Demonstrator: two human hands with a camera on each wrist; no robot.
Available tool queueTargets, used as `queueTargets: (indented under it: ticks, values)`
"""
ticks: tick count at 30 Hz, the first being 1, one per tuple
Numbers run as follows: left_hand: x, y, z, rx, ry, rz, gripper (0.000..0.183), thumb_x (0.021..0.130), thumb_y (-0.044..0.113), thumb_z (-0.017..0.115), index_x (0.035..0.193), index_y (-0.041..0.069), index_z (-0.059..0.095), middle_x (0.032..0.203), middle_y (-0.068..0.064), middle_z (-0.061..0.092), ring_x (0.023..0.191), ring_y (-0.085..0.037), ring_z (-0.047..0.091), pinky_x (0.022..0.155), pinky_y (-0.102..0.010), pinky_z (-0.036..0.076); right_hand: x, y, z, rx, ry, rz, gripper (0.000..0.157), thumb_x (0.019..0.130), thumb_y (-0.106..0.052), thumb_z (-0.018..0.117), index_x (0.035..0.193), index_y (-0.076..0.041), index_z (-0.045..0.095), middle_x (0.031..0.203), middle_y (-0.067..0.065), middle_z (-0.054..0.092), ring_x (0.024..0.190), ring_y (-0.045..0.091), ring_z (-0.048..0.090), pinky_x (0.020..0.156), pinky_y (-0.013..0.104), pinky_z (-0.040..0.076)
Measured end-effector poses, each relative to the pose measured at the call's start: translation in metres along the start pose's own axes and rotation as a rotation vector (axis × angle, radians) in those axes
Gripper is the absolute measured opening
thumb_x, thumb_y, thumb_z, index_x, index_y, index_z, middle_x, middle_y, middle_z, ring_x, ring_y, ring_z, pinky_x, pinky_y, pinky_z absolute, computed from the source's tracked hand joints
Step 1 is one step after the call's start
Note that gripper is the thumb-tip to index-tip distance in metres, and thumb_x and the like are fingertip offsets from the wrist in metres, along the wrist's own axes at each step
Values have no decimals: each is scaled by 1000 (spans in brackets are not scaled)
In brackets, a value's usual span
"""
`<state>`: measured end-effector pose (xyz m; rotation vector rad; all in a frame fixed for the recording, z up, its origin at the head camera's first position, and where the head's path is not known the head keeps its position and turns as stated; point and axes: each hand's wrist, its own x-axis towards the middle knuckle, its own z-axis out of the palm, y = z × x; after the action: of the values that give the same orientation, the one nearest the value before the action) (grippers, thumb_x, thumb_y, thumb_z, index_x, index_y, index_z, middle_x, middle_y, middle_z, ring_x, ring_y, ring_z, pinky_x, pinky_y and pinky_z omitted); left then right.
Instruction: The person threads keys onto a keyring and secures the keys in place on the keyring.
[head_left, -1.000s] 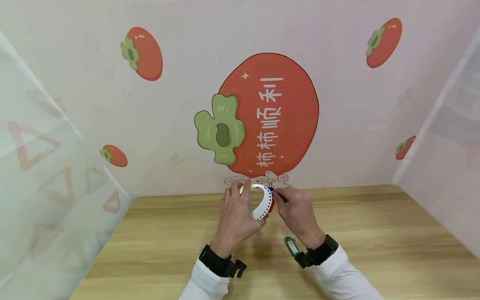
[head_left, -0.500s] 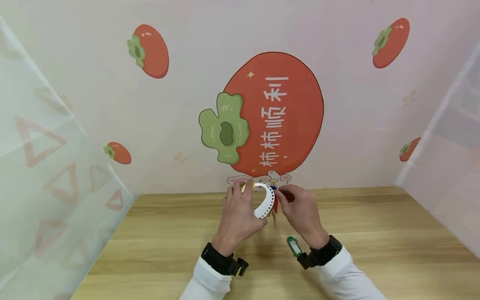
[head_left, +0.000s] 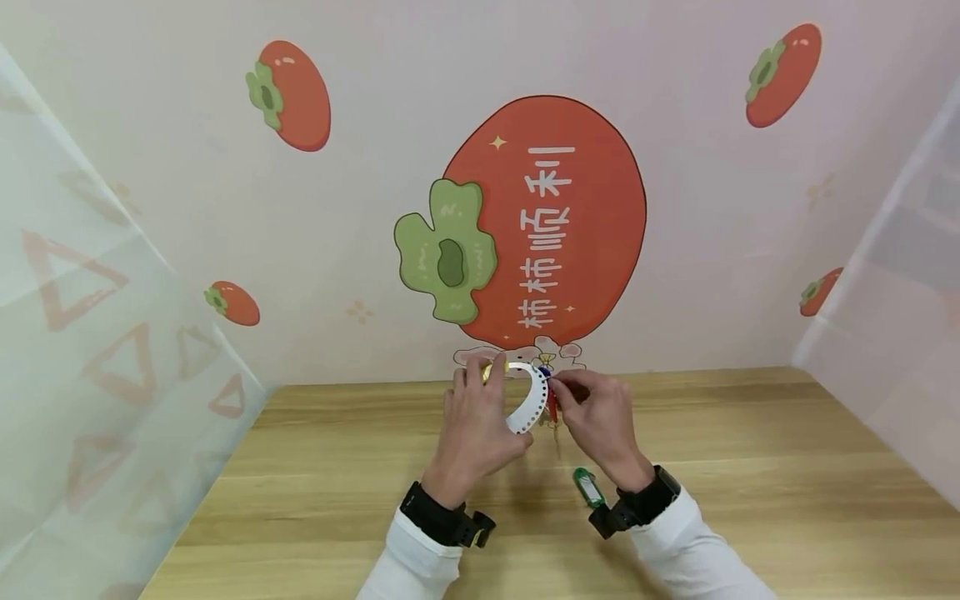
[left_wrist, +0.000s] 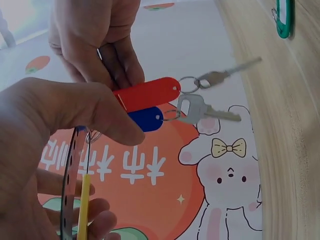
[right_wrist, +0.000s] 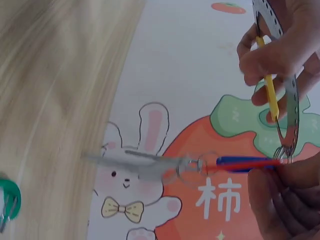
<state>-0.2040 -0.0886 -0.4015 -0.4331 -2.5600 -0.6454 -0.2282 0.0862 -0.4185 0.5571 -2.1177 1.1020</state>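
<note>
In the head view my left hand [head_left: 476,429] grips a white ring-shaped band [head_left: 534,404] dotted with small holes, held above the table. A narrow yellow piece [right_wrist: 271,97] sits at the band's inner side under the left fingers. My right hand [head_left: 600,421] pinches the red key tag [left_wrist: 147,94] at the band's right edge. Beside it is a blue key tag [left_wrist: 150,119], partly covered by the left thumb. One metal key [left_wrist: 194,109] hangs from the blue tag, and another, blurred key [left_wrist: 215,77] from the red. Small wire loops [right_wrist: 284,151] meet the band near the right fingertips.
A green key tag [head_left: 588,487] lies on the wooden table [head_left: 337,500] near the right wrist. Behind the table stands a backdrop [head_left: 360,208] printed with persimmons and a rabbit. Pale sheets [head_left: 97,400] flank both sides.
The red tag has shifted slightly right and shows more clearly beside the band, with its key dangling below. Both hands keep nearly the same place and hold. The head view has shifted slightly.
</note>
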Motion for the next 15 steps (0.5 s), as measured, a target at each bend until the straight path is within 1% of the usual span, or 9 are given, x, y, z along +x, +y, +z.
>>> queueTargets:
  ticks: [4,7,10,12,14,15]
  values:
    - [1,-4,-3,-23,-31,2,105,56,29,96,146,4,49,136,-17,46,113,-37,51,81,-53,49,3,3,-2,15,-23,-72,5,85,5,77,88,2,77,79,9,73,61,12,66,55,27,55]
    - [2,-6,-4,-51,-42,7,104,56,29,96,146,3,49,137,-18,46,112,-37,52,83,-53,49,5,5,-4,10,-38,-127,6,84,6,78,88,2,77,78,8,73,62,11,67,57,27,56]
    - [2,-6,-5,-77,-49,4,102,57,26,94,145,3,50,137,-17,46,109,-37,53,84,-52,50,6,6,-6,1,-48,-149,7,83,5,79,88,1,76,77,7,72,63,11,68,58,28,57]
    - [2,-6,-5,-75,-47,-4,102,57,26,94,146,3,50,138,-17,46,110,-37,53,85,-52,50,6,5,-7,8,-56,-106,5,85,3,79,88,1,76,77,6,72,63,11,67,58,27,57]
    - [1,-4,-4,-54,-32,-11,103,56,27,95,146,4,49,138,-17,46,112,-37,52,84,-52,49,5,3,-7,33,-68,-4,3,87,0,78,90,1,77,77,6,73,64,12,67,59,27,56]
    - [1,-3,-3,-34,-21,-15,104,56,28,95,146,5,49,138,-17,46,112,-38,51,83,-52,49,5,1,-7,56,-78,64,4,88,-2,77,91,1,77,78,6,73,64,14,68,59,26,56]
